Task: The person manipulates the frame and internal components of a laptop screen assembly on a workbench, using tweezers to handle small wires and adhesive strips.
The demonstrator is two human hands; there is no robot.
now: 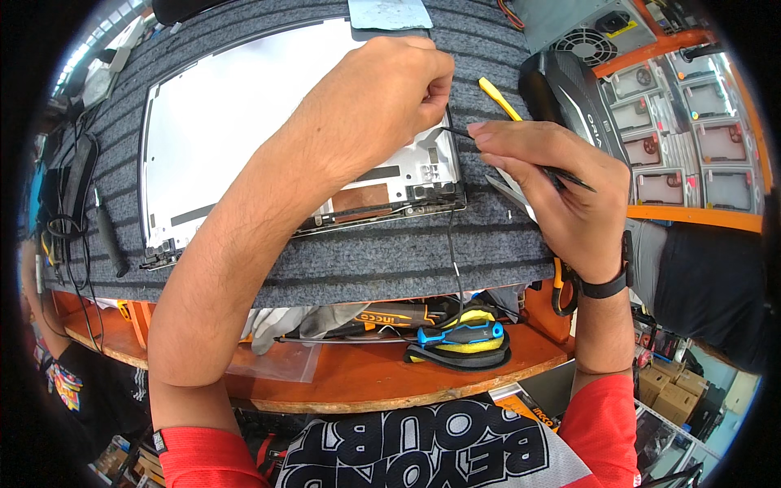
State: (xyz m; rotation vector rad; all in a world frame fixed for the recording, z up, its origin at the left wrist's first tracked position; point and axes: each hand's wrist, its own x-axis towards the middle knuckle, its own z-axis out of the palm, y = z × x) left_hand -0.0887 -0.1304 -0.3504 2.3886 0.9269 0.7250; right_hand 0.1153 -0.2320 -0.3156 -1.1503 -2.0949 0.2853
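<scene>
A laptop screen lid [236, 106] lies on the ribbed grey mat, its inner side white and shiny inside a thin dark frame. Over its right part, my left hand [399, 93] is closed, fingers curled down near the lid's right edge; what they pinch is hidden. From the right, my right hand [561, 175] grips thin black tweezers [457, 131], whose tip reaches the lid's right edge just below my left fingers. Beneath my right hand lies a pair of scissors [561, 285] with an orange and black handle, mostly covered by the hand.
A yellow-handled tool [498, 98] and a black case [561, 89] lie beyond my right hand. A screwdriver [107, 236] and cables are at left. Below the mat, an orange shelf [366, 389] holds gloves [305, 324] and a blue-and-yellow tool [461, 334]. A power supply [582, 37] stands far right.
</scene>
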